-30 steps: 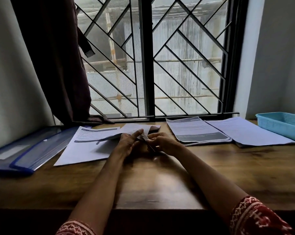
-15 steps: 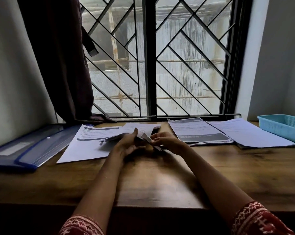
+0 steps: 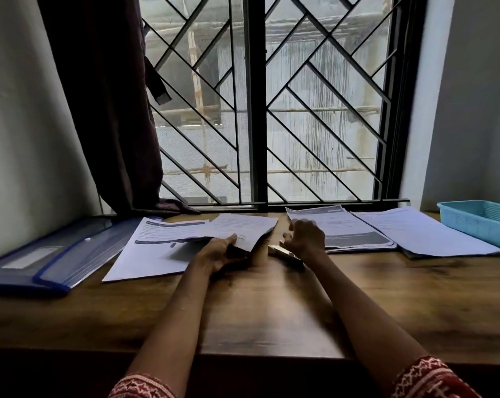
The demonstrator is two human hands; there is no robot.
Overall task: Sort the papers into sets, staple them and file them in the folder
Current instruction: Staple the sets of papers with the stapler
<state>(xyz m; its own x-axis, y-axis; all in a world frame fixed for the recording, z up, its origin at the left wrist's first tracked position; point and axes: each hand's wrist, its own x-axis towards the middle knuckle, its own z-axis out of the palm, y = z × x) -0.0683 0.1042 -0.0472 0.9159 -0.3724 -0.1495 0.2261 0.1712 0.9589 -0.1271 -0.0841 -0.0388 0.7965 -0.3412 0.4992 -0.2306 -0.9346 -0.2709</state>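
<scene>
Three paper piles lie on the wooden table [image 3: 271, 311]. Left of the stapler [image 3: 283, 252], the folder [image 3: 50, 262] lies farthest out; nearer, the left hand [image 3: 218, 251] pinches a sheet [image 3: 243, 229]. The right hand [image 3: 306, 238] curls over the stapler, gripping it.

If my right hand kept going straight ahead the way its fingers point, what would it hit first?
Most likely the printed paper stack right beyond the right hand, which looks already at its near-left edge. The stapler lies under the hand, not ahead. Depth is hard to judge from this one view.
</scene>
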